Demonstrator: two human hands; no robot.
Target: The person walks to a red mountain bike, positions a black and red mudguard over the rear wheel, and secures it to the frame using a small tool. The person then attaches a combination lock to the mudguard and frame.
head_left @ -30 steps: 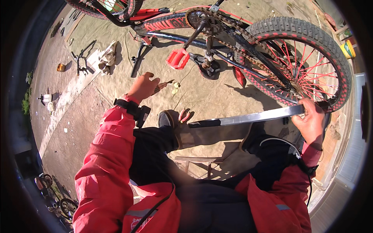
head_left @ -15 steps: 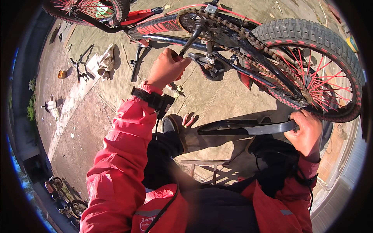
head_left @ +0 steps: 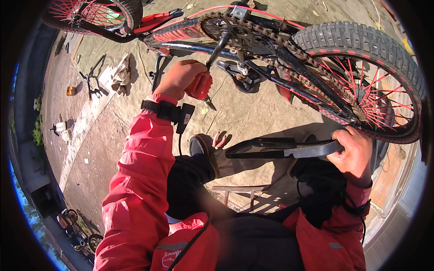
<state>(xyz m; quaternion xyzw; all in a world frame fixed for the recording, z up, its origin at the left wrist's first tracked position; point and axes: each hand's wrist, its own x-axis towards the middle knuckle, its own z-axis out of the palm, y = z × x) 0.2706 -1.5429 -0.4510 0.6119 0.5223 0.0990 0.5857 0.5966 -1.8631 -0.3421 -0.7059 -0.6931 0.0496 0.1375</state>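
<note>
My left hand [head_left: 184,77] is closed around a red pedal [head_left: 199,86] at the end of the black crank arm [head_left: 219,49]; the fingers' undersides are hidden. The crank joins the chainring [head_left: 226,32] of a black and red bicycle, which carries a rusty chain [head_left: 300,54]. My right hand [head_left: 350,151] grips one end of a long, curved black chain guard [head_left: 280,151], held low over my legs and apart from the bicycle. The knobbly rear tyre [head_left: 352,36] with red spokes stands just beyond that hand.
Red-handled pliers [head_left: 220,140] lie by my shoe [head_left: 198,147]. Below the frame is the black saddle [head_left: 239,74]. A cloth [head_left: 121,76], a black metal part [head_left: 91,77] and a small amber jar [head_left: 71,91] lie at the left. A low wooden stool [head_left: 239,189] shows between my legs.
My left hand has shifted slightly left and turned, so the red pedal now shows beside it. The crank has swung a little. My right hand still holds the chain guard.
</note>
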